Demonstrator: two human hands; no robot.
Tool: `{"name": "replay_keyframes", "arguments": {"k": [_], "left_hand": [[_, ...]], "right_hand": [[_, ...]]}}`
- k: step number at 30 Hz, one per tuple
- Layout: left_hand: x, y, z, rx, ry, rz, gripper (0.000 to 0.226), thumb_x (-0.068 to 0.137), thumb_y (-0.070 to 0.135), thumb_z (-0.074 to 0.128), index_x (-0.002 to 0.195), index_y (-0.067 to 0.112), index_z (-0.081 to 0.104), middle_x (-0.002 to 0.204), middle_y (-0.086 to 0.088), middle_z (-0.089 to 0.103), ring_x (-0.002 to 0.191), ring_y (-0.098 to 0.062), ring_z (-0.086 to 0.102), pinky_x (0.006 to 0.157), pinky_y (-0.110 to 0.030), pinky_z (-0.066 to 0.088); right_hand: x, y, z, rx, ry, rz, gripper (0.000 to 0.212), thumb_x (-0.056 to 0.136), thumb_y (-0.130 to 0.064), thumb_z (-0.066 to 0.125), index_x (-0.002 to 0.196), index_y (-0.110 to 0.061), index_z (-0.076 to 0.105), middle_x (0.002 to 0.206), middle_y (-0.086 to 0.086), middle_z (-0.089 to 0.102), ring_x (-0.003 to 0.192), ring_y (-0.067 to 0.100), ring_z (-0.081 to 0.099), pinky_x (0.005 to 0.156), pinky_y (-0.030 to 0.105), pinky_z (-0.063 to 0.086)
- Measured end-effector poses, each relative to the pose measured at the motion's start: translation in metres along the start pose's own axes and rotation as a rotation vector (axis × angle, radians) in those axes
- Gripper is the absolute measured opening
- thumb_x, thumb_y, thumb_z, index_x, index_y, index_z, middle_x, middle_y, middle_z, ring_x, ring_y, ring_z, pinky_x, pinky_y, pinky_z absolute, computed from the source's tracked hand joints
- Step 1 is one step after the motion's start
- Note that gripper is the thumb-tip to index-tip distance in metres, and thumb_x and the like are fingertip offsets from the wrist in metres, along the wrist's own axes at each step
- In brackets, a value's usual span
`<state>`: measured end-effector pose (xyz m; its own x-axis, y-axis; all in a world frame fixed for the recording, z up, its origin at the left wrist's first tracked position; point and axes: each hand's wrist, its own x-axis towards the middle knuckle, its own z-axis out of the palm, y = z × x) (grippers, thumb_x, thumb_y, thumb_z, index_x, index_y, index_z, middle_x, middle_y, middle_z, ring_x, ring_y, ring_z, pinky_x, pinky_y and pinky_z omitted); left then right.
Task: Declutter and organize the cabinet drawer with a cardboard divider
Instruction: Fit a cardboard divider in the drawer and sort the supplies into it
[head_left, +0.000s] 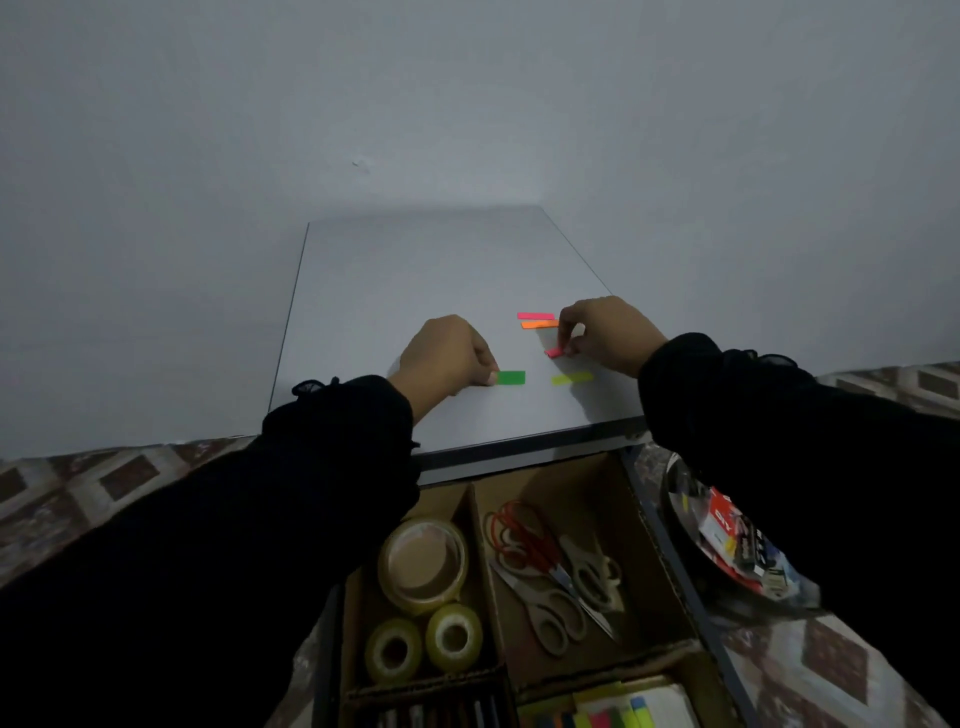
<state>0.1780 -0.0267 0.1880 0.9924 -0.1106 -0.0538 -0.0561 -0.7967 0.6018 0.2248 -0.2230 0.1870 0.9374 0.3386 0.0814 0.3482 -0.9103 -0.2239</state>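
On the white cabinet top (395, 280) lie small sticky tabs. My left hand (447, 353) pinches the end of a green tab (511, 378) that lies flat. My right hand (602, 332) pinches a pink tab (554, 353) just above the surface. Beyond them lie another pink tab (535, 315) and an orange tab (539, 325); a yellow tab (571, 378) lies nearer. Below, the open drawer holds a cardboard divider (480, 545), with three tape rolls (423, 564) in the left compartment and scissors (550, 571) in the right one.
Nearer compartments hold pencils (436, 714) and coloured sticky notes (602, 712). A round container (727, 545) with packets sits on the patterned floor right of the drawer. Grey walls close in behind and on both sides of the cabinet.
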Motion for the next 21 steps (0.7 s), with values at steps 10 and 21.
{"name": "replay_keyframes", "arguments": {"k": [10,21], "left_hand": [[-0.010,-0.012,-0.004,-0.076,-0.010,-0.034,0.012,0.079,0.009,0.073,0.090,0.005,0.074,0.065,-0.002,0.061,0.056,-0.009,0.051,0.055,-0.022,0.047],[-0.009,-0.014,0.000,-0.085,0.011,-0.023,0.014,0.078,0.011,0.075,0.091,0.006,0.074,0.077,-0.007,0.066,0.057,-0.008,0.052,0.059,-0.022,0.049]], "right_hand": [[-0.006,-0.009,-0.028,0.210,-0.181,0.124,0.013,0.079,0.000,0.067,0.090,-0.003,0.070,0.073,0.008,0.063,0.063,0.016,0.054,0.049,0.012,0.042],[-0.029,-0.027,-0.015,-0.025,-0.174,0.036,0.021,0.081,-0.008,0.068,0.101,-0.002,0.071,0.103,0.012,0.069,0.095,0.023,0.063,0.084,0.028,0.048]]}}
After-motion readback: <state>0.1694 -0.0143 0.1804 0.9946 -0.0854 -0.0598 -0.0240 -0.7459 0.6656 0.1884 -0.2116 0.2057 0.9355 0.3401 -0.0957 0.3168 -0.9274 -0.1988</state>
